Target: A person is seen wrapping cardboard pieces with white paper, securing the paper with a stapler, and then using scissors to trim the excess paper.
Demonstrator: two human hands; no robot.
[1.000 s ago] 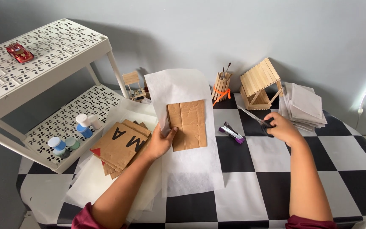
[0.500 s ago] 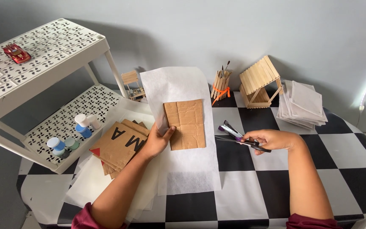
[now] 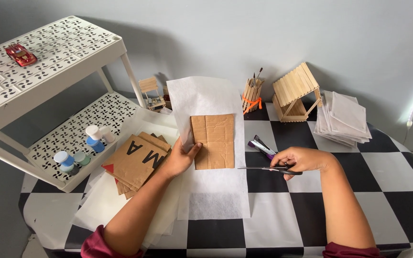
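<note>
The brown cardboard piece [image 3: 213, 141] lies flat on a white paper sheet [image 3: 216, 191] near the middle of the checkered table [image 3: 359, 191]. Your left hand [image 3: 180, 160] pins its left edge — thumb on top of the card, fingers curled around the paper's edge. Your right hand [image 3: 299, 160] is closed through the handles of a pair of scissors [image 3: 264, 168]; the blades point left, tips just beside the card's right edge, and how far apart they stand cannot be told. A purple-handled tool [image 3: 260, 147] lies just behind the scissors. Further out — a stack of printed cardboard [image 3: 135, 162] at left, a stick-built pencil holder [image 3: 252, 95], a small stick house [image 3: 295, 93] and a white shelf rack [image 3: 48, 86].
</note>
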